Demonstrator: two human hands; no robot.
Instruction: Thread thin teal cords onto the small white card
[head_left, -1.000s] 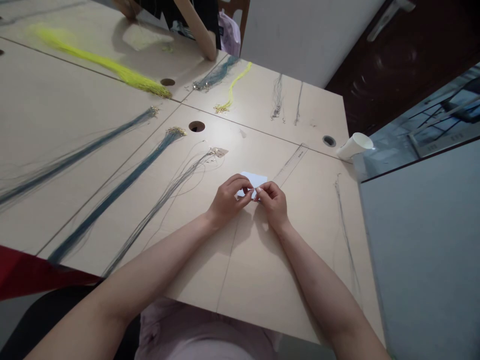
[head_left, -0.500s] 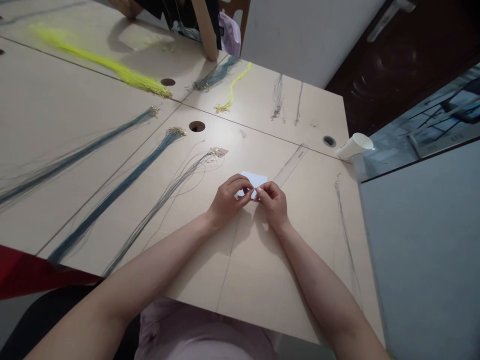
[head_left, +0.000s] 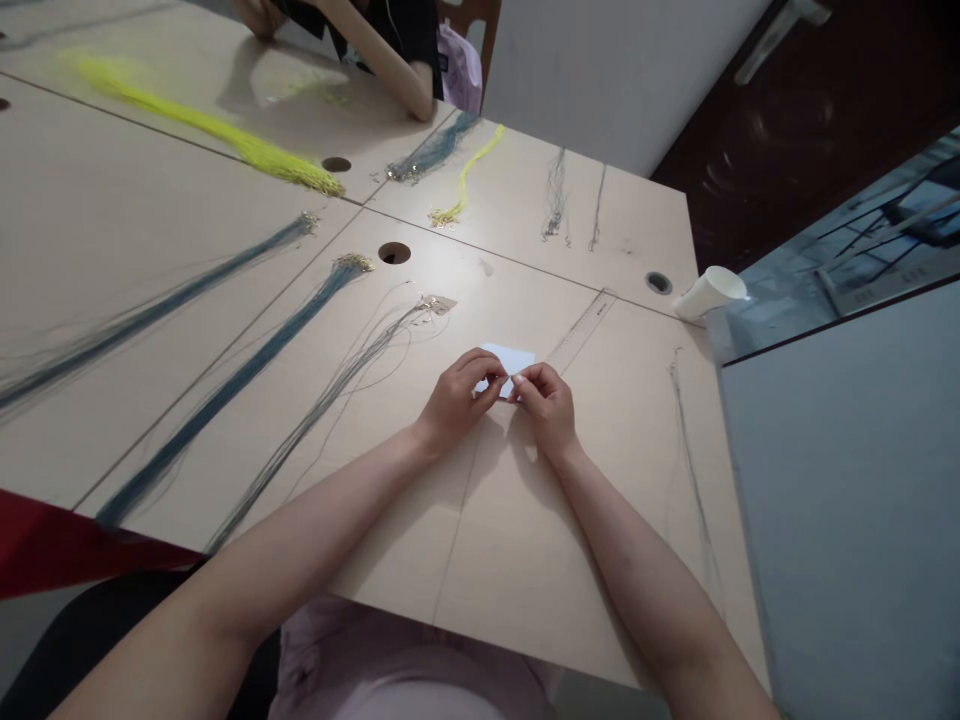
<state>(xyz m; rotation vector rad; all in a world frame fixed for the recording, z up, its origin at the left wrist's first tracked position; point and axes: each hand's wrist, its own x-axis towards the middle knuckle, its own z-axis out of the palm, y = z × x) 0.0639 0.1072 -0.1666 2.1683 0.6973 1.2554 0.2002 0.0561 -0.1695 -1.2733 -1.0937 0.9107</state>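
Observation:
My left hand and my right hand meet above a small white card, with thumbs and forefingers pinched close together. Between the fingertips is a tiny piece of a thin fishing line, too small to see clearly. From the hands, the fishing line trails down over the table to its near edge. Left of my hands lies a loose bundle of grey lines with small gold hooks at its far end. A clear ruler lies beyond my right hand.
Blue-grey line bundles with gold ends lie to the left. A yellow bundle stretches across the far side. A white cup stands at the right edge, near a cable hole. A co-worker's arm rests across the table.
My hands have stayed nearly still, pinched together over the card. Across the table, the co-worker's forearm has swung from upright to a slant, with the elbow on the table.

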